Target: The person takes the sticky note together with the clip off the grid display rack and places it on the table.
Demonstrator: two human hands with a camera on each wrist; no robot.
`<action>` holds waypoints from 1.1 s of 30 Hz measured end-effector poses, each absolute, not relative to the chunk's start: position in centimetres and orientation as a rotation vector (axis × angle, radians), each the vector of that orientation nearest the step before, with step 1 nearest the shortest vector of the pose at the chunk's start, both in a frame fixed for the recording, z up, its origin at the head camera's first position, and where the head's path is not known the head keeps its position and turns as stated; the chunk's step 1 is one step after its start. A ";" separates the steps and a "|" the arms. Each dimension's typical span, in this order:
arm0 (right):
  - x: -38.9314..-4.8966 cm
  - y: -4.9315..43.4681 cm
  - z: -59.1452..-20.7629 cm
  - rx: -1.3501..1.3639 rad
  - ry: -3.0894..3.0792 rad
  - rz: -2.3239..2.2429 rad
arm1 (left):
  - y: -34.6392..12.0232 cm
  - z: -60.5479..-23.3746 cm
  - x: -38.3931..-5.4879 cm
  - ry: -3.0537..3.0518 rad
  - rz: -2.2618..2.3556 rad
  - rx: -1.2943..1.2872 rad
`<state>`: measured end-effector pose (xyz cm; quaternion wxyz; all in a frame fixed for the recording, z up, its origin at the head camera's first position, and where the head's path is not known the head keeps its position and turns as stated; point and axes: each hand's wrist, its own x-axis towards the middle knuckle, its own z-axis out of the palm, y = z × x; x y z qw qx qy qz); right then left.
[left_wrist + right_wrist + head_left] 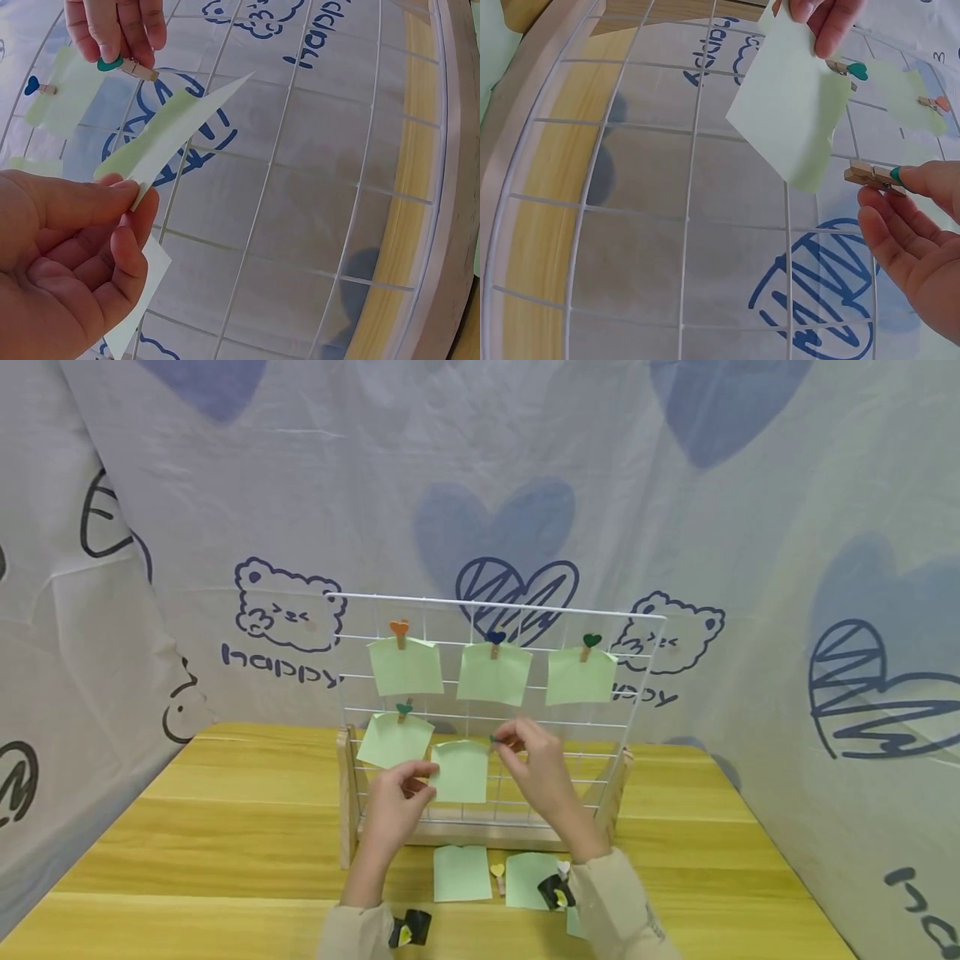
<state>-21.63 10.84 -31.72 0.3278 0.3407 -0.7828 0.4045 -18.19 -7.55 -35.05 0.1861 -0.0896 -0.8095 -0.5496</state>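
Note:
My left hand (401, 802) pinches the left edge of a pale green paper note (460, 774) between thumb and fingers, holding it in front of the white wire grid (517, 604). In the left wrist view the same note (176, 135) tilts away from the thumb. My right hand (534, 764) pinches a small wooden clothespin (871, 176) with a green heart, just right of the note's top edge. Up and to the left, another note (395, 740) hangs askew from a clothespin with a green heart (404, 709).
Along the grid's upper part hang three notes, under orange (399, 628), blue (496, 638) and green (592, 641) heart clothespins. On the wooden table (247, 827), before the grid's wooden base (480, 835), lie a note (461, 875), a yellow-heart clothespin (498, 872) and more notes (527, 881).

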 end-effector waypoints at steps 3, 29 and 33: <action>-21.6 10.8 -32.0 0.879 -2.046 1.075 | -7.7 -35.1 -18.0 -2.281 -1.550 -0.249; -21.1 10.4 -34.0 0.806 -2.119 1.177 | -9.2 -36.8 -17.6 -2.330 -1.600 -0.143; -21.2 10.4 -34.4 0.788 -2.161 1.180 | -9.4 -37.1 -17.6 -2.343 -1.631 -0.135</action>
